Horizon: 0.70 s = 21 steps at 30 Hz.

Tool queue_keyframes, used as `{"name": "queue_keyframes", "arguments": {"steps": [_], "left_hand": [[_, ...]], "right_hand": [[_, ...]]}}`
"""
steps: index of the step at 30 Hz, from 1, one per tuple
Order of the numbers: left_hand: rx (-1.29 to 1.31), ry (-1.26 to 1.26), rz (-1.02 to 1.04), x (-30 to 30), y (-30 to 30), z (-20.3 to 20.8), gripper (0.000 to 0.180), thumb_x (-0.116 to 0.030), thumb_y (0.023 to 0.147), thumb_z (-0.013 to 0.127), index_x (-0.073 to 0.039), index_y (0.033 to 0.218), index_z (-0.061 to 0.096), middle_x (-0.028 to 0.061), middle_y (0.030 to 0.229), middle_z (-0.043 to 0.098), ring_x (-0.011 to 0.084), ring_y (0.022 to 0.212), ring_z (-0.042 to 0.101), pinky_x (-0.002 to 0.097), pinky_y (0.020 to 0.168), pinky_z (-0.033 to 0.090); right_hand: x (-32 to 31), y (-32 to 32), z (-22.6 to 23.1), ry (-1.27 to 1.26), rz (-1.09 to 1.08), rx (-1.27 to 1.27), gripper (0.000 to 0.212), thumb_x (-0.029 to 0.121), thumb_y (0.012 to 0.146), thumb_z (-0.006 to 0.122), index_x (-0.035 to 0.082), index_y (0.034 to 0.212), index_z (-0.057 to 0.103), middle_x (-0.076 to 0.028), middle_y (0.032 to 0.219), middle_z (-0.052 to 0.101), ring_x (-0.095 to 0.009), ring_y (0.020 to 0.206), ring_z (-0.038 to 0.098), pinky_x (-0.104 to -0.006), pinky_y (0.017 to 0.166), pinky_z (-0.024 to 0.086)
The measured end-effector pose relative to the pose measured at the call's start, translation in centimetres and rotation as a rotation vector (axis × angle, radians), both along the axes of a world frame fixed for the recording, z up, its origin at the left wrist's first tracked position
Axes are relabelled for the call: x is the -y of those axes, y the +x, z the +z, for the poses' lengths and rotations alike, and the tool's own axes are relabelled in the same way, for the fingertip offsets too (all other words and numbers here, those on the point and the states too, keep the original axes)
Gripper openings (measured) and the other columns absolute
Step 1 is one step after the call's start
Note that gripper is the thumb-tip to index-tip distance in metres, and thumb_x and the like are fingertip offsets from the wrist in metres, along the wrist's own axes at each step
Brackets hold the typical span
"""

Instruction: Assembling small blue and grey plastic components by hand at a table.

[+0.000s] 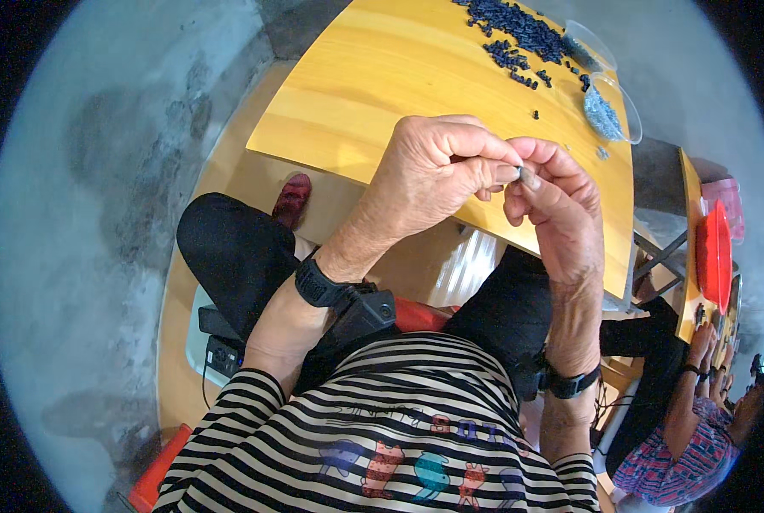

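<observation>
Over the near edge of the yellow table (348,94), my left hand (450,167) and my right hand (561,188) meet fingertip to fingertip. Both are closed in a pinch round a tiny dark piece (519,173); the fingers cover most of it, so its kind cannot be made out. Beyond the hands lies a heap of small black parts (523,34), with one loose black part (536,114) nearer to me. A clear plastic tub (634,128) lies tipped at the right edge, with small light blue-grey pieces (602,115) in it. A few of these lie beside it.
Another clear tub (600,43) rests behind the first. My legs are under the table's near edge. To the right, a co-worker (681,445) sits at another table (691,248) holding a red basin (713,256) and a pink container (724,201). A grey wall (100,214) stands left.
</observation>
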<state>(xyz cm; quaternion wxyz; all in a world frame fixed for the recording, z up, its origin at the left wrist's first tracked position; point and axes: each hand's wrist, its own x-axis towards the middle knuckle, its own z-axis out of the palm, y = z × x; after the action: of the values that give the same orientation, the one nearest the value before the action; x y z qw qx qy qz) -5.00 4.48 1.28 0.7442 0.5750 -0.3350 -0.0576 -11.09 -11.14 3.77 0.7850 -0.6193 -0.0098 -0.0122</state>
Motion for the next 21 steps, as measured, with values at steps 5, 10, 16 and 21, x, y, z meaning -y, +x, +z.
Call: {"name": "queue_keyframes", "arguments": {"steps": [5, 10, 16, 21], "left_hand": [[0.062, -0.023, 0.017, 0.4, -0.2, -0.1, 0.008, 0.000, 0.079, 0.065, 0.000, 0.086, 0.068, 0.0066, 0.075, 0.063, 0.0097, 0.061, 0.057, 0.0210, 0.054, 0.046], [0.049, -0.017, 0.024, 0.7, -0.7, -0.1, 0.008, 0.001, 0.078, 0.066, 0.000, 0.086, 0.068, 0.0063, 0.074, 0.062, 0.0095, 0.061, 0.056, 0.0209, 0.055, 0.046], [-0.025, 0.025, 0.025, 1.5, -0.6, -1.0, 0.006, 0.000, 0.078, 0.066, 0.000, 0.084, 0.068, 0.0047, 0.071, 0.063, 0.0084, 0.059, 0.057, 0.0202, 0.052, 0.046], [-0.048, 0.068, -0.050, 1.6, -0.4, -1.5, 0.008, -0.001, 0.081, 0.063, 0.001, 0.088, 0.067, 0.0058, 0.077, 0.062, 0.0092, 0.065, 0.057, 0.0213, 0.058, 0.047]], "right_hand": [[0.0, -0.1, 0.3, -0.002, -0.019, 0.016, 0.023, 0.006, 0.082, 0.058, -0.002, 0.103, 0.060, -0.004, 0.077, 0.062, -0.009, 0.061, 0.055, -0.0212, 0.055, 0.044], [0.3, -0.5, 0.2, -0.023, -0.033, -0.003, 0.021, 0.006, 0.082, 0.057, -0.001, 0.101, 0.061, -0.003, 0.075, 0.062, -0.009, 0.060, 0.055, -0.0211, 0.056, 0.043], [0.6, -0.7, -0.7, -0.005, -0.078, -0.043, 0.020, 0.006, 0.083, 0.057, -0.002, 0.101, 0.061, -0.003, 0.075, 0.062, -0.008, 0.060, 0.054, -0.0209, 0.055, 0.043], [1.3, -0.8, -1.7, -0.021, -0.087, -0.068, 0.020, 0.008, 0.084, 0.058, -0.001, 0.102, 0.062, -0.003, 0.076, 0.063, -0.008, 0.062, 0.055, -0.0214, 0.057, 0.044]]}}
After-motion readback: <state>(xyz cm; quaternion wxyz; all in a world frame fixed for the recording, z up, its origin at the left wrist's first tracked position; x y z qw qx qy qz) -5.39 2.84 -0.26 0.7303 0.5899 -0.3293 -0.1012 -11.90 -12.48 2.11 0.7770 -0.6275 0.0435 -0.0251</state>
